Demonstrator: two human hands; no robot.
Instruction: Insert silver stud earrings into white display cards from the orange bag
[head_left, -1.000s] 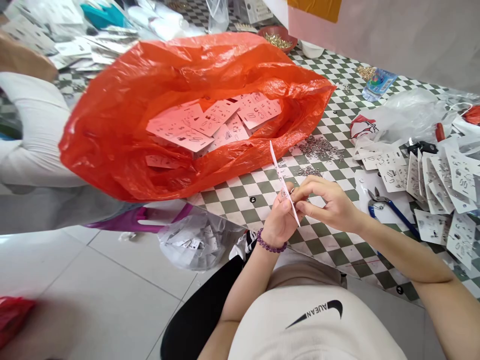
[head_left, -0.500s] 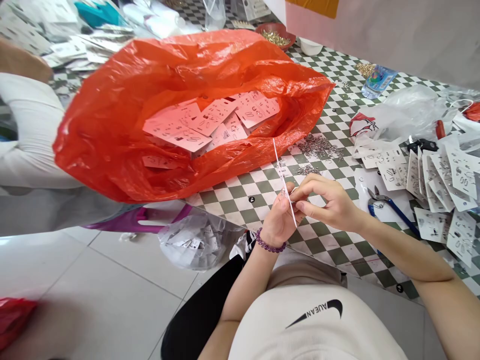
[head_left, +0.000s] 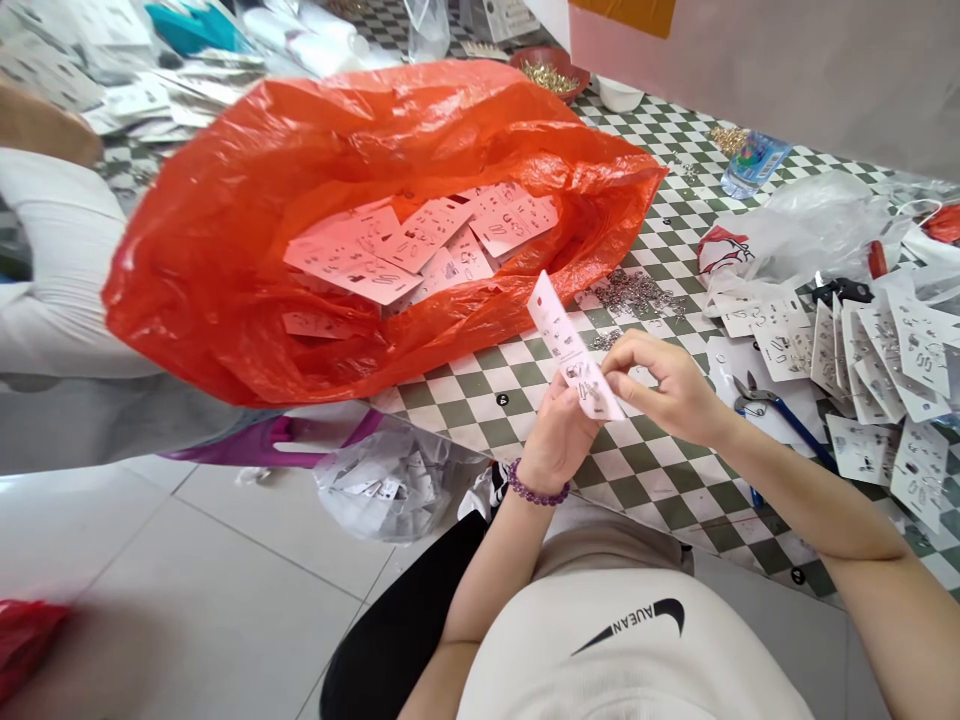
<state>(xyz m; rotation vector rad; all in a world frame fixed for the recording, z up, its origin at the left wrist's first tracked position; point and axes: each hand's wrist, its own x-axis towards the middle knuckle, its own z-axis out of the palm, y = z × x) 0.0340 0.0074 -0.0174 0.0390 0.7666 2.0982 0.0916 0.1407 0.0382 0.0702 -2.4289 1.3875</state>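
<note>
An earring card (head_left: 568, 350), white with small metal pieces on its face, is tilted in front of me over the table's edge. My left hand (head_left: 561, 430), with a purple bead bracelet (head_left: 536, 490) at the wrist, grips its lower end. At the card's right edge my right hand (head_left: 660, 385) pinches with thumb and forefinger; whether a small piece sits between those fingertips is hidden. Just beyond lie loose small metal parts (head_left: 637, 295) in a heap. A red plastic bag (head_left: 360, 130) holding several similar cards (head_left: 420, 235) stands open to the left.
Blue-handled pliers (head_left: 787, 415) and several filled cards (head_left: 870, 340) lie to the right. A water bottle (head_left: 754, 165), a clear bag (head_left: 817, 215) and a red bowl (head_left: 551, 75) are farther back. Another person's white sleeve (head_left: 60, 260) is at the left. A bag (head_left: 386, 485) is on the floor.
The card has turned from edge-on so that its face with the metal pieces shows. My right hand has shifted slightly up, to the card's right edge.
</note>
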